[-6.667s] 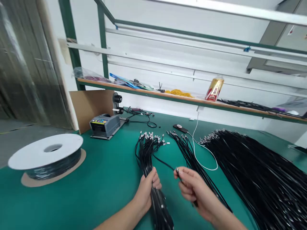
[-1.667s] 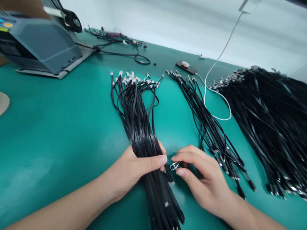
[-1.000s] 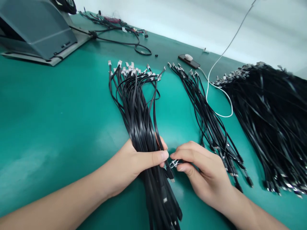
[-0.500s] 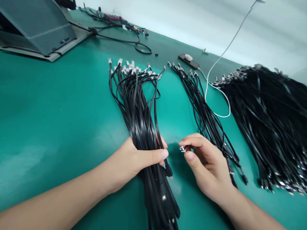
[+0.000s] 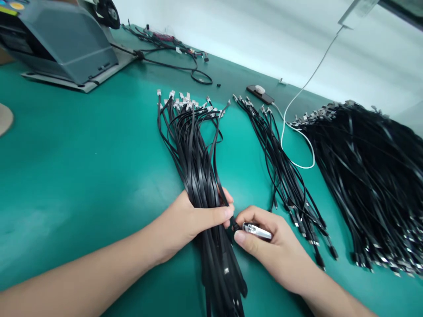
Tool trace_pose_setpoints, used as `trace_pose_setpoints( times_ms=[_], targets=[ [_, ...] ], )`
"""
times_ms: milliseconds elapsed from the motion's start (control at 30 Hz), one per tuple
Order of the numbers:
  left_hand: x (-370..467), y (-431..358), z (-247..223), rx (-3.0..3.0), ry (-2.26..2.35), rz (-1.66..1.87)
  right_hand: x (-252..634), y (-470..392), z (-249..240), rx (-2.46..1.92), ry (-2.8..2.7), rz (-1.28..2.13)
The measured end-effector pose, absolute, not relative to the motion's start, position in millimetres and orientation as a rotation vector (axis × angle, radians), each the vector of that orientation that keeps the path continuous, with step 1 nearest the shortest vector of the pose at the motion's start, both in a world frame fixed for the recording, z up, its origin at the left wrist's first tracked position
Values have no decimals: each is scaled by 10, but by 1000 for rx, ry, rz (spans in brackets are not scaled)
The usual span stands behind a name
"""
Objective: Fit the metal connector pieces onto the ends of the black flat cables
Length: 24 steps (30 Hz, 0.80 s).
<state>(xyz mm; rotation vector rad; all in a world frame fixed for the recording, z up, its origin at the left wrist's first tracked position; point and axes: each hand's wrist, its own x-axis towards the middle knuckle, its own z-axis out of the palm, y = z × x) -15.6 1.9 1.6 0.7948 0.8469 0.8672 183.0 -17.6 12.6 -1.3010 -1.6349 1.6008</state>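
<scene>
My left hand (image 5: 198,218) is wrapped round a thick bundle of flat black cables (image 5: 198,167), thumb across the front. The cables' silver plugs fan out at the far end, and their lower ends hang toward me. One cable runs apart from the rest beside my left fingertips. At its black connector (image 5: 235,226) are the thumb and forefinger of my right hand (image 5: 274,246). A small silver tool that looks like a nail clipper (image 5: 257,231) is held in that same hand. Whether its jaws touch the cable I cannot tell.
A smaller cable bunch (image 5: 284,163) lies right of my hands, with a large black cable heap (image 5: 370,176) beyond it. A phone (image 5: 260,93) with a white cord (image 5: 299,167) lies behind. A grey machine (image 5: 72,48) and tangled wires (image 5: 165,46) stand at the back left.
My right hand has moved left and down to the loose connector beside the bundle. More of the silver tool shows now. My left hand keeps its grip; the whole view has shifted slightly.
</scene>
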Motion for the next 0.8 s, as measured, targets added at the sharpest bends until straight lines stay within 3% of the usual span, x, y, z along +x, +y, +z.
trace_pose_setpoints(
  times_ms=[133, 267, 333, 433, 600, 800],
  targets=[
    [-168, 22, 10, 837, 780, 878, 1861, -150, 108, -1151, -1145, 2075],
    [-158, 22, 9, 831, 771, 876, 1852, -158, 81, -1077, -1063, 2196],
    [-149, 19, 23, 819, 793, 880, 1864, -163, 75, -1137, -1197, 2052],
    [-138, 11, 60, 819, 848, 860, 1914, -169, 84, -1234, -1563, 1564],
    [-136, 1, 104, 824, 904, 811, 1986, -154, 113, -1014, -2149, 802],
    [-129, 9, 88, 837, 905, 826, 1950, -113, 100, -906, -2258, 714]
  ],
)
